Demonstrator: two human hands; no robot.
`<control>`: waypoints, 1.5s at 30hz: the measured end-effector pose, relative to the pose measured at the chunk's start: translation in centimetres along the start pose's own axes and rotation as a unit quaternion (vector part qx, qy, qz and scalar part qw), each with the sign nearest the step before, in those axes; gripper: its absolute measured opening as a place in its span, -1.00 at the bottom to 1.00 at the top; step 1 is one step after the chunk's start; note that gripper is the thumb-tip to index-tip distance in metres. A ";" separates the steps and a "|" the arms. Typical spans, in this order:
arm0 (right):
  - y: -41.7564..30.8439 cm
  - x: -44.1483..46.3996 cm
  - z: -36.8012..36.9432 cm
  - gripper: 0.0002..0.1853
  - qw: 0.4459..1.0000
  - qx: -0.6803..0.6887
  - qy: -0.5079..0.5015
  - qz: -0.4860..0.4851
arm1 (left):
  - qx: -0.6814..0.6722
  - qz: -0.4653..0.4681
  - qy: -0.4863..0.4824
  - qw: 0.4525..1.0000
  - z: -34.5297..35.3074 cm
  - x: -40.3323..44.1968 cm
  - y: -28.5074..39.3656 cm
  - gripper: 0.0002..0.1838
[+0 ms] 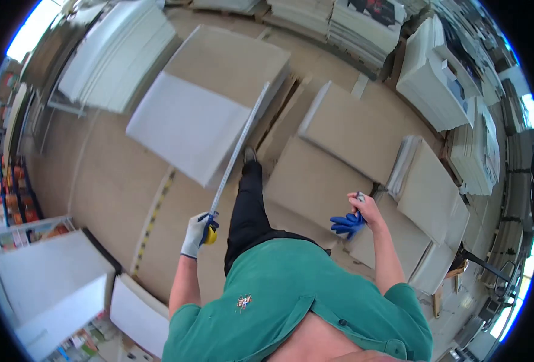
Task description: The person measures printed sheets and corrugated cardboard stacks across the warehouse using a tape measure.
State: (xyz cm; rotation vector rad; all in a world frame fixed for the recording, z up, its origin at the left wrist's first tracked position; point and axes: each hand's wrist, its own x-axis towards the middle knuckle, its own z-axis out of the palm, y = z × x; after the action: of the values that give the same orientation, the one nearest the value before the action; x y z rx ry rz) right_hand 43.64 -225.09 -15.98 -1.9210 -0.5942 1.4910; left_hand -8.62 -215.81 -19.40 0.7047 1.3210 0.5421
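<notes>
My left hand (197, 234), in a white and blue work glove, is closed around a yellow tape measure (209, 235). The tape's long white blade (238, 145) runs out over a stack of board sheets (188, 120), whose top is part white, part brown. Bare and closed, my right hand (366, 210) grips a blue work glove (347, 225) that hangs from it. A small grey pen-like piece sticks up at its fingers; its kind is hard to make out. Below that hand lie brown board stacks (315, 181).
My leg (249, 205) stands between the stacks. Another brown board stack (360, 127) is ahead. White sheet stacks (116, 54) stand at the back left, more (436, 72) at the right. A yellow-black floor line (153, 223) runs at the left, near a white-topped table (55, 271).
</notes>
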 end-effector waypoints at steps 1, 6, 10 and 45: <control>-2.2 1.4 0.0 -0.78 1.000 0.006 0.013 -0.008 | 0.014 0.011 -0.019 1.000 -0.9 3.0 3.1 -0.75; -7.8 3.9 0.0 -0.86 0.996 0.008 0.082 0.041 | 0.047 0.016 -0.014 0.999 0.0 11.3 16.0 -0.75; -7.8 4.4 0.5 -0.84 0.991 0.012 0.086 0.102 | 0.128 -0.008 -0.058 0.990 3.0 16.2 26.7 -0.76; -81.5 62.6 -16.4 -0.77 0.949 0.133 -0.013 -0.286 | -0.287 0.159 0.234 0.915 19.2 66.9 60.2 -0.71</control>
State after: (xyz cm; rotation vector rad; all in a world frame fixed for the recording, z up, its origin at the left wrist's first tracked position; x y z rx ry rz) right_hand 77.86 -128.47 2.00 -1.3662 -0.8289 1.1493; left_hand 24.29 -129.83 -18.74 0.2966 1.3862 1.3663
